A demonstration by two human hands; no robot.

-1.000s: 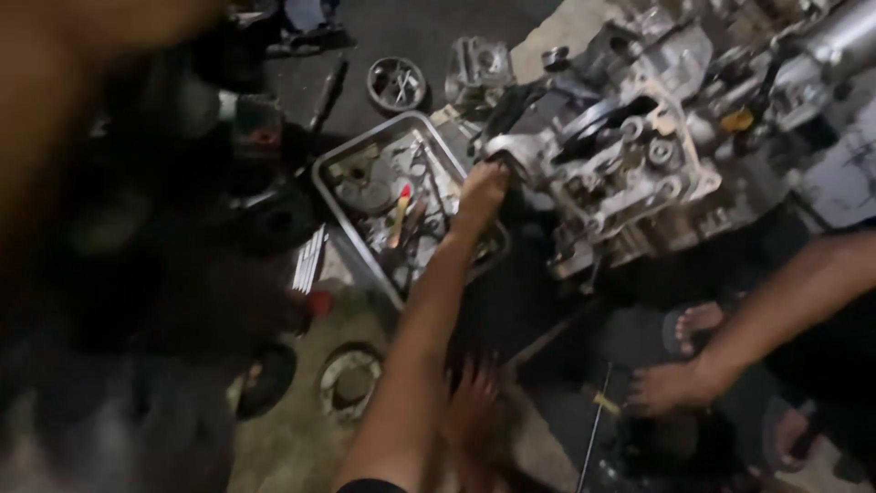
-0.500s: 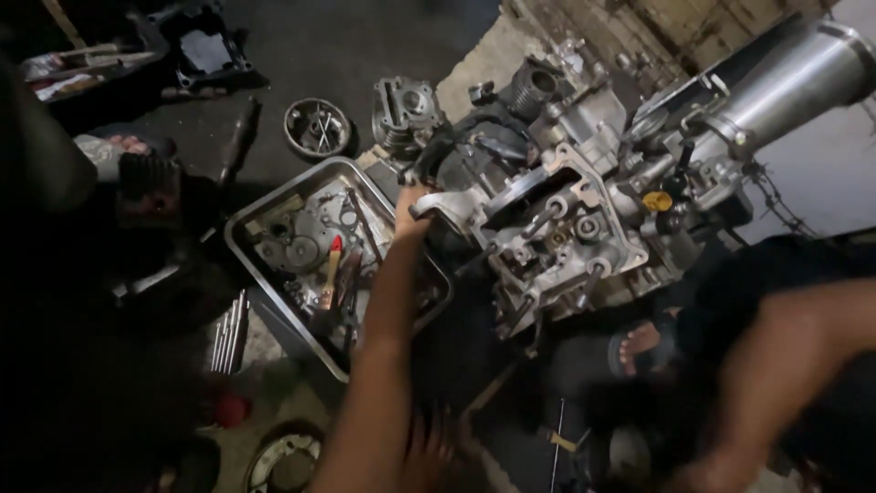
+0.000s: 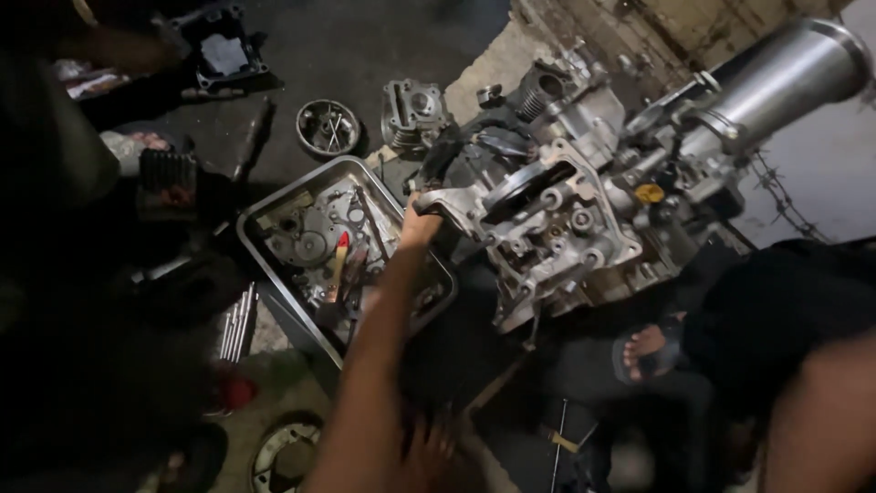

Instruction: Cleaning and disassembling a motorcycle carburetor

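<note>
Head view, left hand: the left hand has its grip pressed onto the edge of the engine block, at the block's near-left corner; the fingers are curled around the casting lip.
Head view, right hand: only a blurred forearm shows below and right of the engine block; its grip is out of view, so I cannot tell its state.
Head view, change: since a second ago the left hand has stayed clamped on the same corner, while the view has swung so the engine block sits more centred and the silver cylinder up-right of it now shows.
Head view, meaning: the hold looks like steadying, not lifting.
Head view, surroundings: the metal tray of parts lies on the floor just left of the engine block; a sandalled foot of another person rests below-right of it.
</note>
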